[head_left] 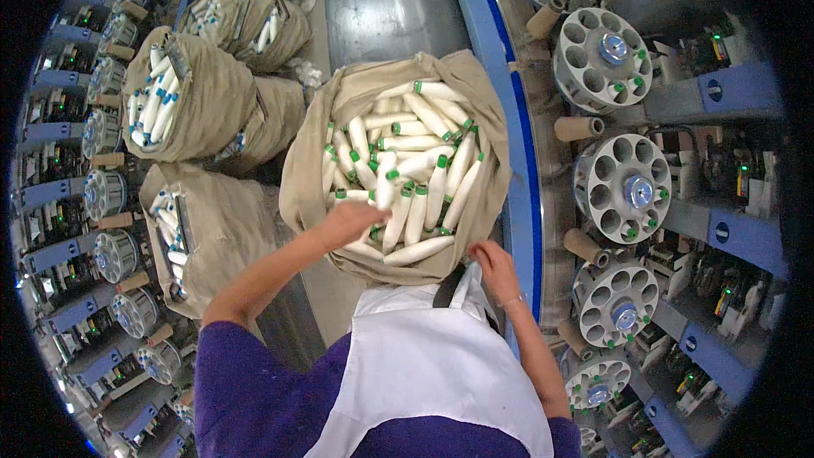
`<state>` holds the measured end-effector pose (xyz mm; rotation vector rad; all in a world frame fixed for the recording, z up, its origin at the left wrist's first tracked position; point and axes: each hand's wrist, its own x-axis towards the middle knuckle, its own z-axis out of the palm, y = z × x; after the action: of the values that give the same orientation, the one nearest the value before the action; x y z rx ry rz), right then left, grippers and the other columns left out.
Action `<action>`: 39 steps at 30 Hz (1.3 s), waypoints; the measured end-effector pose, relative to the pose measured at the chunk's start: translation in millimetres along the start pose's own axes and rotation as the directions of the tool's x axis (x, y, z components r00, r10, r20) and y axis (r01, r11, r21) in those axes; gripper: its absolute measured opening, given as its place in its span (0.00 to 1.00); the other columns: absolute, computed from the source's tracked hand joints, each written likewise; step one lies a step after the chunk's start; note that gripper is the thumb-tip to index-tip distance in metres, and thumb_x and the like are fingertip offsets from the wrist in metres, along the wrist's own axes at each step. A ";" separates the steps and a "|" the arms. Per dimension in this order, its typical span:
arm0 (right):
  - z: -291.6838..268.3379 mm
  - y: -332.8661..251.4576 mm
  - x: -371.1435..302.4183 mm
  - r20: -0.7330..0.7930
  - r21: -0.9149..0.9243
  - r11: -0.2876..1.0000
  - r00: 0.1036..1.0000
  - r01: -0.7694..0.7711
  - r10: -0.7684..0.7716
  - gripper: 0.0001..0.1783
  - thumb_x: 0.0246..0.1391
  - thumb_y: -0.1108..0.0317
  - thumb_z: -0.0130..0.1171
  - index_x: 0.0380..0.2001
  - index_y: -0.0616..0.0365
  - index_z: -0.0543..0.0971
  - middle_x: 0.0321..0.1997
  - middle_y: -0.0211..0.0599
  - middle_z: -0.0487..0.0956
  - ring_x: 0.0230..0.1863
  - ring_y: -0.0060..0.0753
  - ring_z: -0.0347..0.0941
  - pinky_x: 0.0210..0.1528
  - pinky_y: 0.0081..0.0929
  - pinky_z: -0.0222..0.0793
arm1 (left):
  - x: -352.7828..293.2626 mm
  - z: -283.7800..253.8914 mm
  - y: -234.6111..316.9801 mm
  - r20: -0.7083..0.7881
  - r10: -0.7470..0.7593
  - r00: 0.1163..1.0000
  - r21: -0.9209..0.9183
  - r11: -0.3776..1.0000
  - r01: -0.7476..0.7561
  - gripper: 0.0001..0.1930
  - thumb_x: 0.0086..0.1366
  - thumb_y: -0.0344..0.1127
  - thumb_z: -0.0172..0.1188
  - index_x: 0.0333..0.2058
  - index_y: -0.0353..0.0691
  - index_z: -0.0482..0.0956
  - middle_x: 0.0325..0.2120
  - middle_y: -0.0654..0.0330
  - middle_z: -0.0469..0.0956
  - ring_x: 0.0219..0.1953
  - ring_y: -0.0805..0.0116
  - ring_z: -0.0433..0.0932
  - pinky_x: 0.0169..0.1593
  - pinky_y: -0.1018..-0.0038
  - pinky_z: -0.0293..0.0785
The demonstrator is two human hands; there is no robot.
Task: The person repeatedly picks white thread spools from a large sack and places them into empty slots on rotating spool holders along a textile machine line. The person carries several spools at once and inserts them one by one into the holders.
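A large beige cloth sack (307, 153) stands wide open in front of me, filled with white yarn bobbins (410, 142) that have green tips. My left hand (354, 222) reaches over its near left part. The fingers are closed at the lower end of one bobbin (385, 190), slightly blurred. My right hand (497, 270) is at the sack's near right rim, beside the white apron (424, 331). Its fingers are bent together, and what is between them, if anything, cannot be made out.
More beige sacks (222, 225) of white bobbins with blue tips stand at left. Rows of machines with round grey bobbin magazines (623, 188) line both sides. Brown paper cones (579, 128) stick out along the right row. A blue rail (524, 178) runs right of the sack.
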<state>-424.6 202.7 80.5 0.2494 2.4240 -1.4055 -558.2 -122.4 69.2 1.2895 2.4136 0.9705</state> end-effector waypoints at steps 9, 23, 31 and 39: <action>43.5 -17.0 129.6 -0.164 0.059 0.998 0.986 0.028 -0.018 0.18 0.53 0.73 0.53 0.49 0.59 0.70 0.47 0.46 0.72 0.49 0.46 0.70 0.51 0.35 0.66 | 85.4 -149.8 -21.0 -0.344 -0.761 0.551 -0.926 0.372 -0.064 0.08 0.66 0.39 0.50 0.38 0.42 0.70 0.28 0.61 0.73 0.29 0.69 0.74 0.39 0.70 0.73; 29.4 56.1 118.5 -0.264 0.279 0.917 0.895 -0.286 0.360 0.28 0.52 0.68 0.56 0.54 0.65 0.62 0.46 0.47 0.72 0.38 0.45 0.74 0.46 0.33 0.70 | 101.2 -10.9 -65.9 -0.059 -0.698 0.714 0.078 0.710 0.700 0.14 0.54 0.46 0.63 0.36 0.46 0.81 0.26 0.49 0.79 0.33 0.47 0.78 0.39 0.58 0.72; 66.3 26.5 131.4 -0.386 -0.114 0.913 0.864 -0.391 0.322 0.40 0.39 0.66 0.68 0.55 0.63 0.60 0.53 0.54 0.63 0.53 0.53 0.64 0.55 0.39 0.62 | 82.8 -115.1 -24.3 -0.105 -0.689 0.717 -0.961 0.257 0.105 0.06 0.58 0.32 0.59 0.34 0.40 0.77 0.31 0.61 0.74 0.36 0.73 0.71 0.46 0.75 0.66; 35.3 27.2 140.0 -0.338 0.207 0.932 0.872 -0.298 0.354 0.33 0.39 0.64 0.65 0.49 0.64 0.66 0.47 0.51 0.70 0.49 0.50 0.69 0.52 0.40 0.65 | 153.3 19.5 -7.1 -0.015 -0.541 0.841 -0.011 0.841 0.541 0.18 0.53 0.45 0.63 0.35 0.37 0.73 0.26 0.52 0.77 0.33 0.54 0.77 0.41 0.64 0.70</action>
<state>-539.8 183.9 -8.8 0.9989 2.3987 -1.4834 -642.6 7.2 64.7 0.5223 2.5587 0.8130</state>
